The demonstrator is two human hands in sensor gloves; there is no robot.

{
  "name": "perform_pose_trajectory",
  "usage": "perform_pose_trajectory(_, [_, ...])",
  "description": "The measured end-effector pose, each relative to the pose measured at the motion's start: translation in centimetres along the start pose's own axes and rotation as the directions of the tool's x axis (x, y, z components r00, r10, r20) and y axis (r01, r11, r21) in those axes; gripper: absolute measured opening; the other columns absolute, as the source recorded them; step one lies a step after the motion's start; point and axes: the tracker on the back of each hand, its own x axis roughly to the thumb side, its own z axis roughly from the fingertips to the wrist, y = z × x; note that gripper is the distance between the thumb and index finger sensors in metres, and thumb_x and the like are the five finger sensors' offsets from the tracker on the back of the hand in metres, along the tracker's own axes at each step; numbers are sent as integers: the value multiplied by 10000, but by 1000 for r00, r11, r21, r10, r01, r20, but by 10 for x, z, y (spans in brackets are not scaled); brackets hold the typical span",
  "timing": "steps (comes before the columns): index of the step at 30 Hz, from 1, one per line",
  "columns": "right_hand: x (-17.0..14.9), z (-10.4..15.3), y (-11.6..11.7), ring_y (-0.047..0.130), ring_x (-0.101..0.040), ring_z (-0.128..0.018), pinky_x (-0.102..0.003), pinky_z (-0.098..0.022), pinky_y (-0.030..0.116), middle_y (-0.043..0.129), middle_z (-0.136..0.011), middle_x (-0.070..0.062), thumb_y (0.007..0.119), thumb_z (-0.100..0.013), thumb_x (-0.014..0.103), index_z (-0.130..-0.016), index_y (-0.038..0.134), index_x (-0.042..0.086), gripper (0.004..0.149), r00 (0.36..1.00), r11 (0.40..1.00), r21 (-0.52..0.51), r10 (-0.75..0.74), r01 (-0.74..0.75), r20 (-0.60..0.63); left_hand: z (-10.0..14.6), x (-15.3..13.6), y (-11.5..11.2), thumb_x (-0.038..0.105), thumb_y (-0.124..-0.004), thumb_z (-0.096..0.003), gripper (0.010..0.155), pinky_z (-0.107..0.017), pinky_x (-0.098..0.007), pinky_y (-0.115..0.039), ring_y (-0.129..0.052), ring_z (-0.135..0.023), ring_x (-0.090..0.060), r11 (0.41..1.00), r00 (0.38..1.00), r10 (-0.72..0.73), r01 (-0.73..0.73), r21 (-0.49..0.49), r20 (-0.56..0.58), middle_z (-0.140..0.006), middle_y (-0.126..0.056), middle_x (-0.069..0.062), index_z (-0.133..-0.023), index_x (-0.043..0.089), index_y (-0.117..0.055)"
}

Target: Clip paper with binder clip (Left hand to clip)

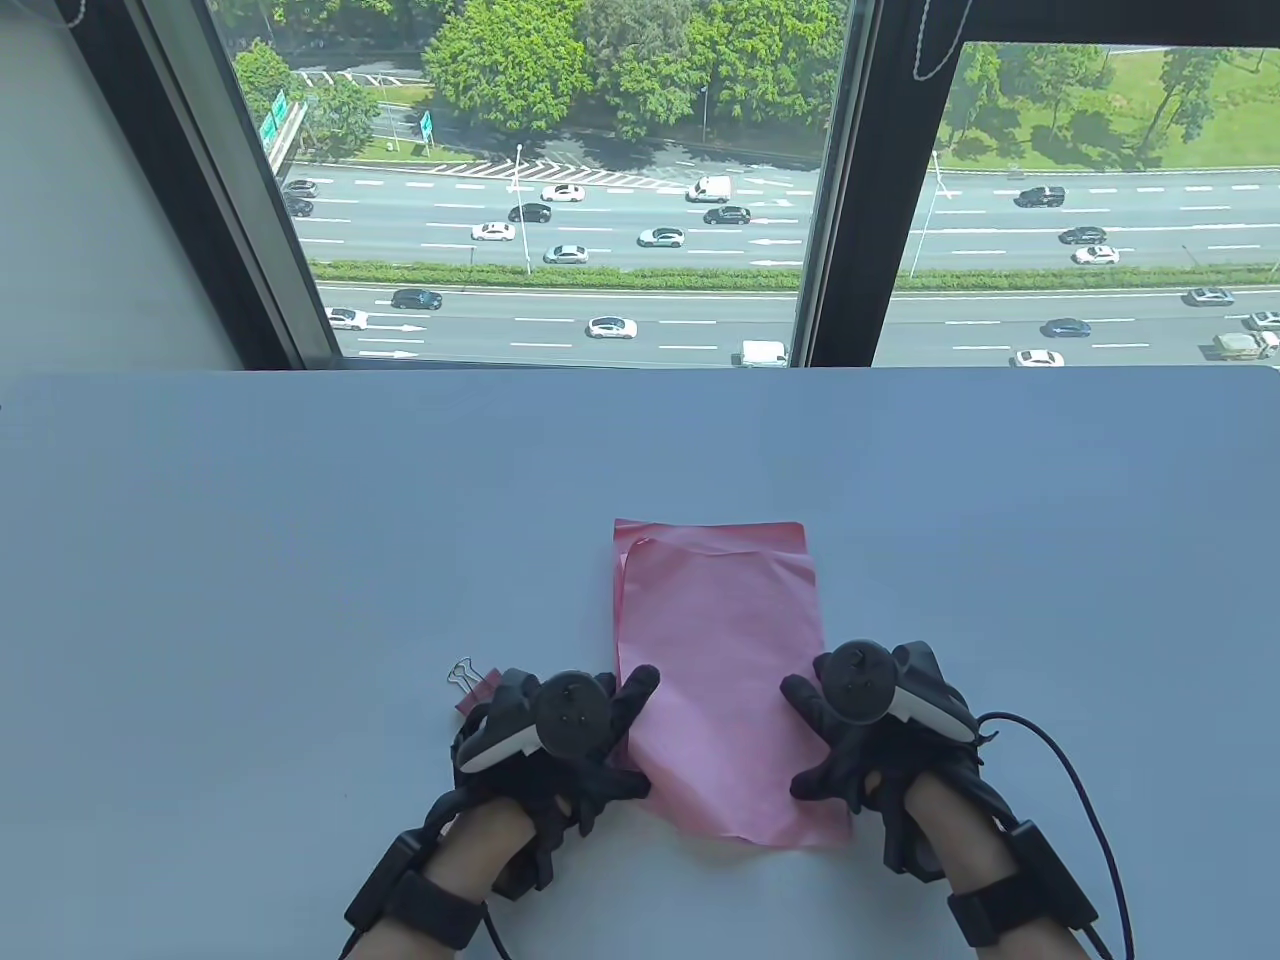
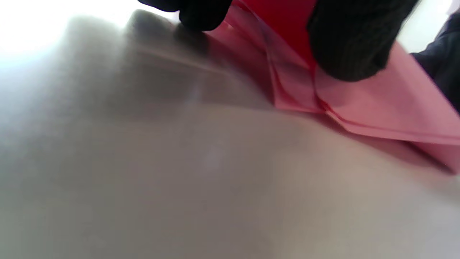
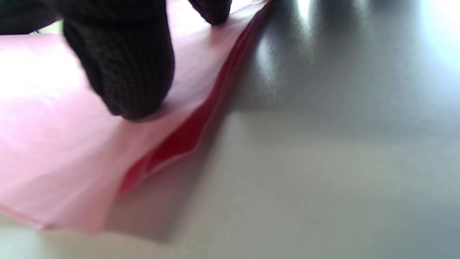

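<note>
A stack of pink paper sheets [image 1: 720, 680] lies on the white table [image 1: 300, 560], long side running away from me. My left hand [image 1: 590, 730] rests on the paper's left edge, fingertips [image 2: 350, 46] pressing the sheets down. My right hand [image 1: 840, 730] rests on the right edge, with a fingertip [image 3: 125, 68] pressing on the top sheet [image 3: 46, 144]. A pink binder clip [image 1: 472, 684] with silver wire handles lies on the table just left of my left hand, partly hidden behind it. Neither hand holds the clip.
The table's far edge [image 1: 640, 372] meets a large window. Bare table lies to the left, right and beyond the paper. A black cable [image 1: 1075, 770] loops out to the right of my right wrist.
</note>
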Motion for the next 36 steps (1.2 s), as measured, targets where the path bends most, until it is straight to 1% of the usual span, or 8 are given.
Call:
perform_pose_trajectory(5, [-1,0,-1,185,-530,-958,-688,-652,272,200,-1112,-153,950,-371,443,-1084,394,227,929,1000,1000,0,-18,18,7,5,-6,2,651,-710,-450,881,-717,-631,-304,-284,-1071,-432,971,971,235,-232,-64,38,-1195,-392,-159,-1112,421,-176])
perform_pose_trajectory(9, [-1,1,-1,191,-531,-956,-686,-650,277,204,-1109,-163,929,-387,444,-1085,402,215,904,999,999,-1,-35,35,16,4,-8,3,673,-673,-453,875,-711,-631,-318,-309,-1065,-436,957,957,285,-282,-60,44,-1182,-430,-175,-1115,409,-165])
perform_pose_trajectory(15, [3,4,-2,234,-556,-943,-676,-643,310,246,-1112,-170,891,-408,463,-1083,393,200,879,982,987,-12,-155,157,106,1,-2,2,572,-718,-468,700,-698,-639,-364,-386,-1042,-459,941,939,337,-338,8,71,-1153,-533,-189,-1114,355,-560])
perform_pose_trajectory(19, [0,5,-6,272,-562,-944,-671,-644,336,264,-1113,-166,870,-412,483,-1080,393,191,871,971,979,-33,-197,203,133,3,5,6,348,-834,-437,622,-681,-646,-524,-700,-973,-446,922,934,345,-355,152,88,-1110,-657,-159,-1037,238,-709])
perform_pose_trajectory(23, [-9,9,-11,353,-579,-937,-671,-632,374,297,-1103,-201,832,-431,499,-1072,388,120,867,895,905,-52,-407,422,183,8,3,10,335,-872,-418,624,-624,-591,-690,-938,-794,-357,869,911,399,-411,274,103,-1050,-753,-159,-1006,173,-744])
perform_pose_trajectory(29, [-24,22,-24,558,-590,-894,-683,-579,546,396,-1064,-308,782,-451,532,-1050,436,-1,874,788,787,-88,-592,610,169,11,-5,10,227,-875,-399,615,-497,-478,-863,-1098,-472,-168,770,822,559,-563,300,106,-1000,-783,-185,-987,108,-742])
perform_pose_trajectory(32, [-37,27,-31,816,-542,-738,-615,-466,726,616,-978,-351,745,-446,578,-1002,603,-47,849,814,802,-141,-568,581,126,14,-10,11,222,-862,-401,616,-497,-465,-871,-1101,-456,-151,708,766,632,-633,313,118,-999,-776,-194,-989,98,-730])
perform_pose_trajectory(36, [-55,30,-34,987,-447,-503,-526,-325,827,873,-784,-280,658,-431,641,-943,716,-38,852,802,789,-158,-596,594,43,17,-20,10,228,-852,-406,627,-503,-450,-878,-1102,-466,-131,584,648,751,-742,329,129,-998,-766,-203,-998,88,-703])
